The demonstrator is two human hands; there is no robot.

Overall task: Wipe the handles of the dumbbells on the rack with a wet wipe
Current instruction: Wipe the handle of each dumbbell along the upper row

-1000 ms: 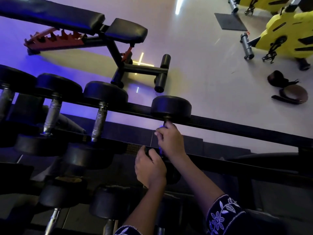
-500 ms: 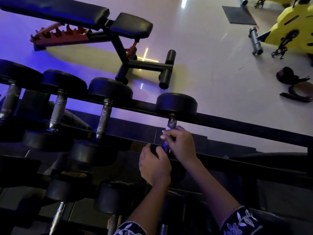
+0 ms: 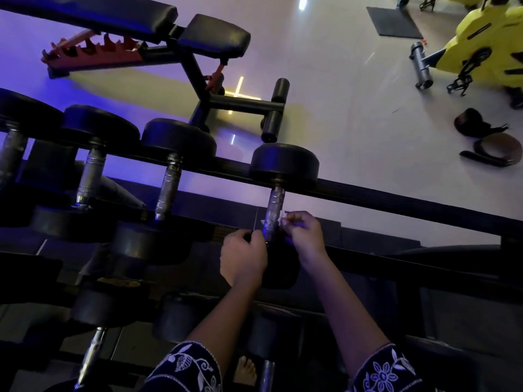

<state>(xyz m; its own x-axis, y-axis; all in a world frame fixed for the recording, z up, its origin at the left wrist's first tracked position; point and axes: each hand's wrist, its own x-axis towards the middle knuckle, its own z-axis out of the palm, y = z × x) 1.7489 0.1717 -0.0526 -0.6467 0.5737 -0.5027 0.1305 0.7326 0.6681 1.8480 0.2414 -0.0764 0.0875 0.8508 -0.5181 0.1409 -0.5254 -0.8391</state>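
Fingers (image 3: 297, 219) of right hand (image 3: 308, 239) around wipe (image 3: 283, 215)

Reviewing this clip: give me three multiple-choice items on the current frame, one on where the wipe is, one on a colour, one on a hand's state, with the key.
1. Where is the wet wipe?
A. at the handle of the rightmost dumbbell in the upper row
B. lying on the floor
C. draped over the bench pad

2. What colour is the exercise machine at upper right?
A. red
B. yellow
C. white

3. What is the right hand doing?
A. hanging open
B. gripping the rack rail
C. pinching the wet wipe

Key: 1 A, the white wipe shows right beside that knurled handle. 2 B, its body panels are plainly yellow. 3 C, its fingers are curled on the wipe at the handle.
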